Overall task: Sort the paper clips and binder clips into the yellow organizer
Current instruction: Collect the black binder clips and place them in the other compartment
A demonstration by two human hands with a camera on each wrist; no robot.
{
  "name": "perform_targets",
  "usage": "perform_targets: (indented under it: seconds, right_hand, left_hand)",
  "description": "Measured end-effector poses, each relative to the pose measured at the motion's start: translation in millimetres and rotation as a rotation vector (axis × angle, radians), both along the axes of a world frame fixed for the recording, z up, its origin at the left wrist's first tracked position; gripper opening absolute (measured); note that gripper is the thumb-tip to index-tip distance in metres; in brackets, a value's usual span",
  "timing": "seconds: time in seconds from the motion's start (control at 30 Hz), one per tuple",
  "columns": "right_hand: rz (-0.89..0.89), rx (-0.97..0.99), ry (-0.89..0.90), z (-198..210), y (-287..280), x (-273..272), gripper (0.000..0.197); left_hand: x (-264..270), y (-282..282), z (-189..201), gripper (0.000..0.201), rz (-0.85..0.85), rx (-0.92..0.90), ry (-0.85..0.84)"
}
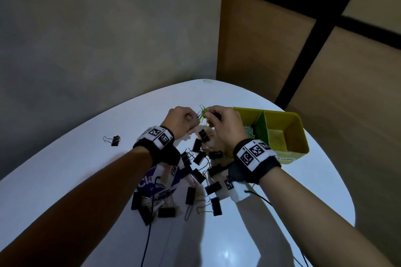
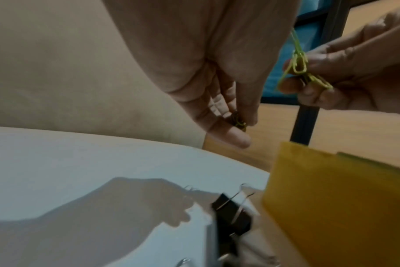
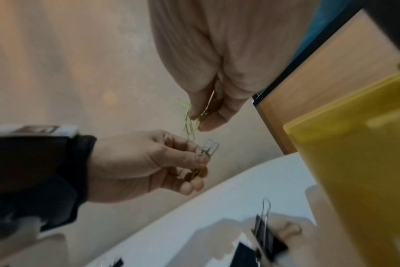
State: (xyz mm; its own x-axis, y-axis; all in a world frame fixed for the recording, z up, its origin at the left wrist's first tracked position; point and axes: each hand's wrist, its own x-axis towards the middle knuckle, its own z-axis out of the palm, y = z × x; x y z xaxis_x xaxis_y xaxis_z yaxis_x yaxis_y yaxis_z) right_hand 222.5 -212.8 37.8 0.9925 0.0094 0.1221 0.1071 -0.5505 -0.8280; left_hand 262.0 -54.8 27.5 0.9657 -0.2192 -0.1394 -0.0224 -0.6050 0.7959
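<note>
Both hands are raised together above the white table [image 1: 65,180]. My right hand [image 1: 209,115] pinches a tangle of green paper clips [image 1: 202,112], which dangle from its fingertips [image 3: 203,124] in the right wrist view. My left hand [image 1: 194,118] holds a silver paper clip [image 3: 209,150] and a few more clips [image 2: 239,122] in its curled fingers. To the right stands the yellow organizer [image 1: 300,134]; its left compartment holds paper clips [image 1: 249,132]. Several black binder clips [image 1: 213,187] lie scattered under my wrists.
One binder clip [image 1: 112,140] lies apart at the left. A white wrapper with purple print [image 1: 152,180] lies under the pile. Black cables [image 1: 147,243] run off the near edge. A grey wall and a wooden partition [image 1: 260,50] stand behind the table.
</note>
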Motion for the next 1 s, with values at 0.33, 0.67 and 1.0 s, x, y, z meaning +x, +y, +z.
perform_targets:
  seconds: [0.33,0.67,1.0]
  right_hand:
    - [-0.223,-0.018,0.009,21.3,-94.8,-1.1,0.020]
    - [-0.108,-0.321,0.202,-9.0,-107.3,-8.7,0.032]
    - [0.033,-0.188,0.021,1.5,-70.4,-63.3,0.019]
  left_hand:
    - [-4.5,-87.0,38.9,0.024,-0.077,-0.008,-0.032]
    - [-9.1,-108.0,26.5,0.018,-0.113,0.123,-0.005]
    - [-28.6,-9.8,4.9,0.031,-0.464,0.586,-0.134]
